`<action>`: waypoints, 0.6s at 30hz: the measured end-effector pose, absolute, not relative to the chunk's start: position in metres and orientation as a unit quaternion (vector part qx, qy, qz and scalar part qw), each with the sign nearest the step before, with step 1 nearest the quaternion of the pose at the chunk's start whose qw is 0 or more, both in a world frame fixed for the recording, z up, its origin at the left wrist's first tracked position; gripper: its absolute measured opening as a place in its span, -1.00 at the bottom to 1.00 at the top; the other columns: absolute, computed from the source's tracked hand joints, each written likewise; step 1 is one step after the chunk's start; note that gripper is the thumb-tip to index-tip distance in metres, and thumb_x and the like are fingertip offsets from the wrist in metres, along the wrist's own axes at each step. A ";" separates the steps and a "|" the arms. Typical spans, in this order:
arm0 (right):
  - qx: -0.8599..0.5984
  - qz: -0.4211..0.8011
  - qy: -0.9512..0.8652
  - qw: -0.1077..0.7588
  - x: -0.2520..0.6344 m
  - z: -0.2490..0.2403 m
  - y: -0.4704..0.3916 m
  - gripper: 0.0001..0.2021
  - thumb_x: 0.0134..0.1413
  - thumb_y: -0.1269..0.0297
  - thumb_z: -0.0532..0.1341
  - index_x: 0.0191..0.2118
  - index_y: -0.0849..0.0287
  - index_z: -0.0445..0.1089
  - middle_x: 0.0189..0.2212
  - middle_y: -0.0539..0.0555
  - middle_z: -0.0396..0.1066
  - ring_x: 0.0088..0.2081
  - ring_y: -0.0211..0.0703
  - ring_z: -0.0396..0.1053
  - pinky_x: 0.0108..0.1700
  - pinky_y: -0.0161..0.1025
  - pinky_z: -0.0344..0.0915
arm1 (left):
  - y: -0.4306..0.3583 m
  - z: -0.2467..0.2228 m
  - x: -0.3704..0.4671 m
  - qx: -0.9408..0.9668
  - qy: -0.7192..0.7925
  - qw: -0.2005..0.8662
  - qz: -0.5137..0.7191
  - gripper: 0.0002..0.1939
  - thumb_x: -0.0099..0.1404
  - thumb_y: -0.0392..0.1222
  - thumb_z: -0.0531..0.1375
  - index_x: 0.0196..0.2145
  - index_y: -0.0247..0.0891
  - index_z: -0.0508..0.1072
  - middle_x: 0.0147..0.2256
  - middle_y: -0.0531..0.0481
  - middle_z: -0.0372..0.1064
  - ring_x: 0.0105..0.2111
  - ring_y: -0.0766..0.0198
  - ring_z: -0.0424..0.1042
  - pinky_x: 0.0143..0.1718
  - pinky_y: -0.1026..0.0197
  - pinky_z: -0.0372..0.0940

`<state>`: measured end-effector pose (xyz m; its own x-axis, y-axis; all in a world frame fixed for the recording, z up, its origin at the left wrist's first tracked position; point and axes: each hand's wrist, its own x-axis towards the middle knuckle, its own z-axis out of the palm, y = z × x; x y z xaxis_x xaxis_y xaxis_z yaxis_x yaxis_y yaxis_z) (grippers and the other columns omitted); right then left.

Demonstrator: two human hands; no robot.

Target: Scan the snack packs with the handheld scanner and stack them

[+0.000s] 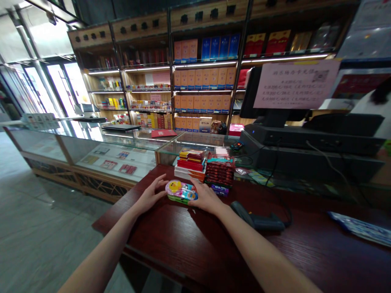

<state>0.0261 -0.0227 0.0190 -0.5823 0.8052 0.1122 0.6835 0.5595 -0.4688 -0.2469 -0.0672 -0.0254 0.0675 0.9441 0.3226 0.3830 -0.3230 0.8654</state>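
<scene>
A colourful oblong package (182,192) with a yellow cartoon figure lies on the dark red wooden counter, a green layer showing beneath its top. My right hand (205,196) grips its right end, thumb at the front and fingers behind. At the left end is my left hand (152,193), fingers spread and apart, the fingertips at or just beside the package. Right behind it stand a stack of red, yellow and white boxes (190,165) and a pile of dark red packets (219,171). Purple packs (220,190) lie under that pile.
A black barcode scanner (258,217) rests right of my right forearm, its cable trailing back. Behind it are a dark monitor with a pink notice (295,85) and a blue-white packet (362,228). Glass display cases (113,156) run left; stocked shelves (203,79) line the back.
</scene>
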 end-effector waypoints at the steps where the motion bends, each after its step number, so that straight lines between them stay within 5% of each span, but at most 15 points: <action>1: -0.429 0.192 -0.868 0.160 0.026 0.019 -0.023 -0.02 -0.10 0.14 0.40 0.42 0.09 -0.04 0.16 0.18 0.38 0.14 0.14 0.30 0.14 -0.04 0.18 | -0.067 -0.025 -0.247 0.666 0.498 0.301 0.467 -0.20 0.26 -0.01 0.26 0.33 -0.19 0.03 0.21 -0.23 0.32 0.25 0.05 0.29 0.30 -0.16 0.14; 18: -0.421 0.147 -0.878 0.175 0.041 0.032 -0.033 -0.06 -0.04 0.13 0.38 0.41 0.20 -0.01 0.25 0.23 0.29 0.15 0.19 0.28 0.15 -0.04 0.20 | -0.066 -0.016 -0.243 0.657 0.518 0.265 0.479 -0.24 0.25 0.08 0.24 0.30 -0.19 0.11 0.18 -0.25 0.36 0.24 0.00 0.29 0.22 -0.15 0.24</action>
